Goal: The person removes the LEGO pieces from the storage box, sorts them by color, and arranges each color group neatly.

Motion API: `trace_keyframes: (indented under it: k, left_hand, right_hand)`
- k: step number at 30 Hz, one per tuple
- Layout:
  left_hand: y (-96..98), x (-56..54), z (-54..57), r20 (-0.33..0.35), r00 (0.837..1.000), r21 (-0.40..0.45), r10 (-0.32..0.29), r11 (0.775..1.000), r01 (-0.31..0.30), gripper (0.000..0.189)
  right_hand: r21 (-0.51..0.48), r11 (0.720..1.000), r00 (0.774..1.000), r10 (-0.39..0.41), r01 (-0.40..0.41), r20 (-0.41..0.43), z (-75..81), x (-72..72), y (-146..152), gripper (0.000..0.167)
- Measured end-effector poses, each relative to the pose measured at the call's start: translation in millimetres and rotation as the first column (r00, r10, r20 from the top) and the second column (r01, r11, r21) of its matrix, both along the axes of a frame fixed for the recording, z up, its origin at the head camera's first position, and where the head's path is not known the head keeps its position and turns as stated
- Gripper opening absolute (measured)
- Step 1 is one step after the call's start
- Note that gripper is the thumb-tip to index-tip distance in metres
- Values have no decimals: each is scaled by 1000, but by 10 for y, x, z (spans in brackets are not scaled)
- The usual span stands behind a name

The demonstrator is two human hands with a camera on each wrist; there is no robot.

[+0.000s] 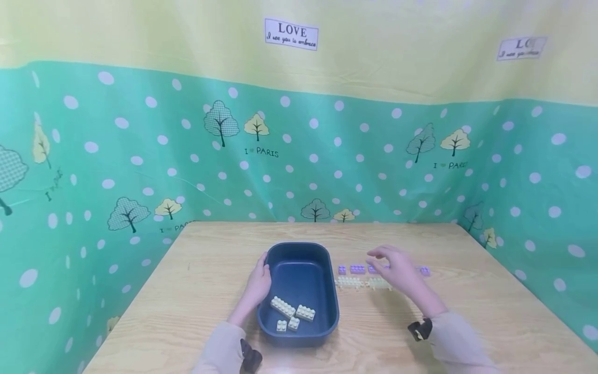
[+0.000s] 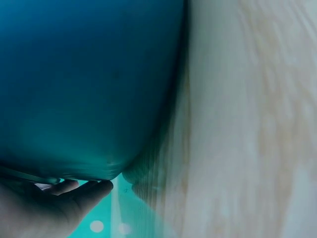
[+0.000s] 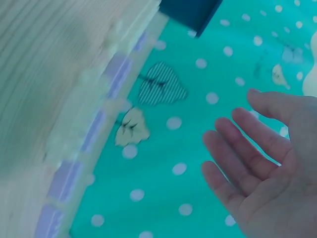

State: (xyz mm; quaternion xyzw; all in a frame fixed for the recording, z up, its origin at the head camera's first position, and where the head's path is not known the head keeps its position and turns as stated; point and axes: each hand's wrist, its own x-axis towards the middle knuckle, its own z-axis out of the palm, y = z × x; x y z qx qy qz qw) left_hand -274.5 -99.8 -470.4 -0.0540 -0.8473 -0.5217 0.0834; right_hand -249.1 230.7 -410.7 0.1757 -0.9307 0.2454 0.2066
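A dark blue plastic bin (image 1: 299,343) stands on the table, with several cream toy building bricks (image 1: 282,306) in its near part. My left hand (image 1: 258,283) holds the bin's left side, its thumb at the rim and its fingers against the outer wall; the left wrist view shows the fingers (image 2: 94,194) by the wall. My right hand (image 1: 397,267) hovers over the bricks right of the bin, its fingers spread and loosely bent with nothing between them. Under it runs a row of purple bricks (image 1: 357,269), partly hidden by the hand, with pale yellow bricks (image 1: 349,282) in front.
The light wooden table (image 1: 196,311) reaches back to a green and yellow curtain (image 1: 299,171) with dots and trees, which also hangs at both sides. A dark strap device (image 1: 420,330) sits on the right wrist, another (image 1: 251,357) on the left.
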Motion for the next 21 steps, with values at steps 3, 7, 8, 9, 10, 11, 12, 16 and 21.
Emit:
trace_keyframes:
  k: [3, 7, 8, 9, 10, 11, 12, 16, 21]
  left_hand:
    - [-1, -4, -4, 6, 1000, 2, 4, 1000, -4, 46]
    - [1, -4, -1, 8, 1000, 6, 2, 1000, -2, 47]
    - [1, -2, 1, 7, 1000, 9, 1, 1000, -1, 47]
    - [0, -2, 1, 7, 1000, 11, 1, 1000, -1, 47]
    - [0, -2, 2, 7, 1000, 10, 1, 1000, -1, 47]
    - [-1, -4, 2, 9, 1000, 10, 2, 1000, -2, 47]
    - [-1, -4, 1, 7, 1000, 8, 2, 1000, -2, 47]
    - [-5, -6, -6, 3, 1000, 6, 4, 1000, -4, 47]
    - [-15, -8, -9, -5, 1000, 10, 6, 1000, -6, 46]
  right_hand:
    - [2, 1000, 999, 23, -23, -41, 17, -1, -138, 26]
    - [1, 999, 998, 38, -38, -51, 33, -1, -297, 28]
    - [-1, 999, 998, 46, -46, -53, 35, -6, -333, 28]
    - [-2, 998, 997, 55, -56, -58, 37, -10, -369, 28]
    - [-2, 998, 996, 64, -64, -59, 38, -14, -405, 28]
    - [2, 997, 996, 71, -71, -63, 37, -20, -440, 28]
    - [2, 996, 994, 85, -85, -65, 35, -26, -475, 28]
    - [14, 990, 987, 139, -139, -77, 18, -38, -627, 27]
    - [45, 978, 971, 209, -205, -116, -25, -29, -819, 25]
